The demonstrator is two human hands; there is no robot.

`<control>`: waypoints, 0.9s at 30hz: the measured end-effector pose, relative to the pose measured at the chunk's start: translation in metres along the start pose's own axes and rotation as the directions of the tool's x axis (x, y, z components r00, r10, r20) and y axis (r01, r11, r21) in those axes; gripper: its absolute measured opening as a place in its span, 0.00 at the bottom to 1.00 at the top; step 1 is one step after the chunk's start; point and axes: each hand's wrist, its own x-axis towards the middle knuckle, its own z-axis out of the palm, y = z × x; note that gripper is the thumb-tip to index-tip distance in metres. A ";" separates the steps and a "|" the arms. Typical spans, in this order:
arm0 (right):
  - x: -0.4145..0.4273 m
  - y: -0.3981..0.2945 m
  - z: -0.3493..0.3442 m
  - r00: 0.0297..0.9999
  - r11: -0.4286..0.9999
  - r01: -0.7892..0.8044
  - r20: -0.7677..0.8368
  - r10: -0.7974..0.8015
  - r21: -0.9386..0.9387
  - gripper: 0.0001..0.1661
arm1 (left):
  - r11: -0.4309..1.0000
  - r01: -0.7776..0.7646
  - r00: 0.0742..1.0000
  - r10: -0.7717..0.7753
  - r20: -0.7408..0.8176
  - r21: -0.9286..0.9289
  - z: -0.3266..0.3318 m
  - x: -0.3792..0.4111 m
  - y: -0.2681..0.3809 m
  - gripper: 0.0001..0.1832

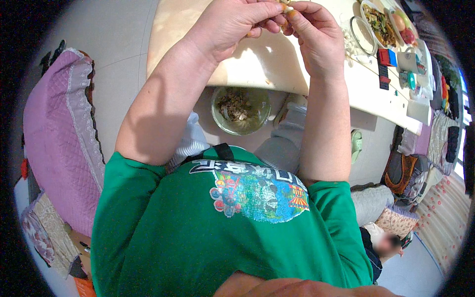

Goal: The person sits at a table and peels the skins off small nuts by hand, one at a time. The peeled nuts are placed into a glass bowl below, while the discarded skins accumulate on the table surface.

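Observation:
My left hand [237, 24] and my right hand [320, 39] meet at the top edge of the view, above the table [256, 70]. Thumbs and fingertips pinch a small whitish piece [288, 10] between them; it is too small and covered to name. Orange-brown stains mark the fingertips. Behind the fingers, something pale shows at the picture's edge, mostly hidden. A clear bowl [265, 115] stands low, below the table's near edge and between my legs. Brown scraps [233, 105] with a few pale bits lie in it.
On the table's right are small white pieces [349, 43], a round clear container [363, 35], a dish of cooked food [380, 24], a bowl of fruit [404, 29] and a red-blue box [387, 57]. A purple-covered sofa [55, 130] stands left. A person [376, 241] is at lower right.

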 end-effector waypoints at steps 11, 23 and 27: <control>0.000 0.008 0.006 0.997 1.000 -0.017 -0.070 0.019 0.025 0.08 | 0.990 -0.137 0.984 0.133 -0.116 -0.028 0.007 0.005 -0.012 0.04; -0.001 -0.001 0.008 0.976 0.955 -0.174 -0.086 0.199 0.241 0.13 | 0.960 -0.211 0.961 0.238 -0.139 0.182 0.010 0.001 -0.006 0.05; -0.001 0.002 0.001 0.983 0.960 -0.140 -0.085 0.165 0.243 0.13 | 0.987 -0.127 0.985 0.137 -0.103 0.100 0.005 0.004 -0.005 0.07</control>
